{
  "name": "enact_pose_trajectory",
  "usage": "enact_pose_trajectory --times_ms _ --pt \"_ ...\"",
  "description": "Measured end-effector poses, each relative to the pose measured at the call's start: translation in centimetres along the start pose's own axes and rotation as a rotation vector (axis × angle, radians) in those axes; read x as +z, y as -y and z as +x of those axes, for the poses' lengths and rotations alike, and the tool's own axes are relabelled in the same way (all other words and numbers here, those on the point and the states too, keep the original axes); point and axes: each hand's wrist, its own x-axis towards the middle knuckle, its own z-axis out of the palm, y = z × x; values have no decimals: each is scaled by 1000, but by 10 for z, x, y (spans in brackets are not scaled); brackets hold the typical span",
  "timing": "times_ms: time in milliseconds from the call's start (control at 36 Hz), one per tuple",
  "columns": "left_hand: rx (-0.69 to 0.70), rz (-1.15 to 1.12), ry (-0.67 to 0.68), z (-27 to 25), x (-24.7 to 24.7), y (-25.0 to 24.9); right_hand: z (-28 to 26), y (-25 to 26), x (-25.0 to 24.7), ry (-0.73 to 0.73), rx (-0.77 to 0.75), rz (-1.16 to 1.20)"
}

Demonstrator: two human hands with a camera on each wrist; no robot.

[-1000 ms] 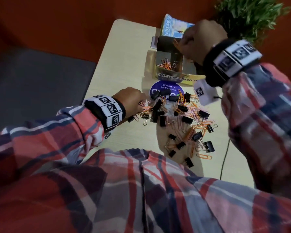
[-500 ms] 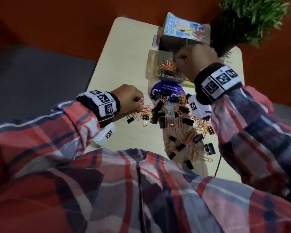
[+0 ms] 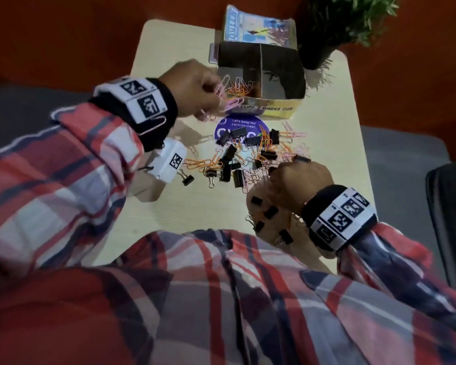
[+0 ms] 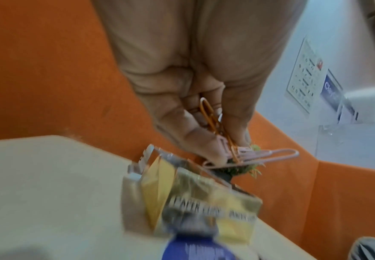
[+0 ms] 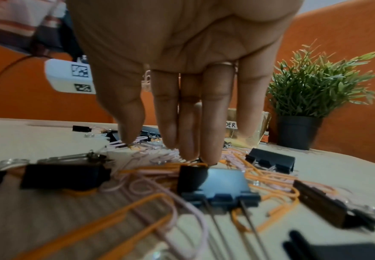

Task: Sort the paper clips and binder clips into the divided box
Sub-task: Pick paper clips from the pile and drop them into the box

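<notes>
My left hand hovers at the front left corner of the divided cardboard box and pinches a bunch of pink and orange paper clips between thumb and fingers. Orange paper clips lie in the box's left compartment; the right one looks dark, its contents unclear. My right hand is down on the mixed pile, its straight fingertips touching pink paper clips. Black binder clips lie among them. Small binder clips lie by the front edge.
A potted plant stands right behind the box, and a booklet lies at the back. A round blue sticker sits between box and pile. The table is small, with edges close on every side.
My left hand has lifted from the pile and carried paper clips to the box. My right hand has come back from the box down onto the pile.
</notes>
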Motion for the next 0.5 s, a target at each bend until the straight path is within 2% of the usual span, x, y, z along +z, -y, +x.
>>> enact_pose_trajectory --times_ms 250,389,500 --pt "85 57 -189 53 -12 -30 -17 -9 -4 110 -47 82" --pt "120 144 -273 84 -1 -36 -17 -6 2 51 -21 52" --pt "93 289 -253 99 7 -30 -18 -8 8 -3 13 61"
